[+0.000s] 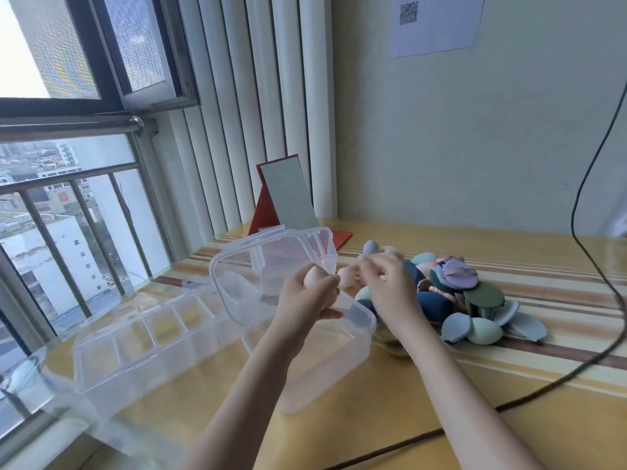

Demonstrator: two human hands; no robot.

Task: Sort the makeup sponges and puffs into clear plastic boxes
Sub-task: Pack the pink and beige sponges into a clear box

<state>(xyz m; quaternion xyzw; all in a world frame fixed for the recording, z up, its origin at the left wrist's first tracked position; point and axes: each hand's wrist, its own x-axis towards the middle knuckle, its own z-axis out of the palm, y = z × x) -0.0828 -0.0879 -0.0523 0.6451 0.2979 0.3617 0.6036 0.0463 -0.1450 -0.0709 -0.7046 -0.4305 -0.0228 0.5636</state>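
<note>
Left hand [310, 293] grip closed on pink sponge [314, 275] over clear box [325, 361]; right hand [390, 283] grip state unclear, sponge pile [475, 300] at 3 o'clock.

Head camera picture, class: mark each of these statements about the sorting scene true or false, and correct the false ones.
1. The left hand holds a pale pink egg-shaped sponge. True.
2. The clear box beneath the hands has its lid shut. False: the lid stands open.
3. The pile of sponges and puffs lies right of the box. True.
4. The long divided box is full of puffs. False: no puffs show in its compartments.
5. A red-backed mirror stands behind the box. True.
</note>
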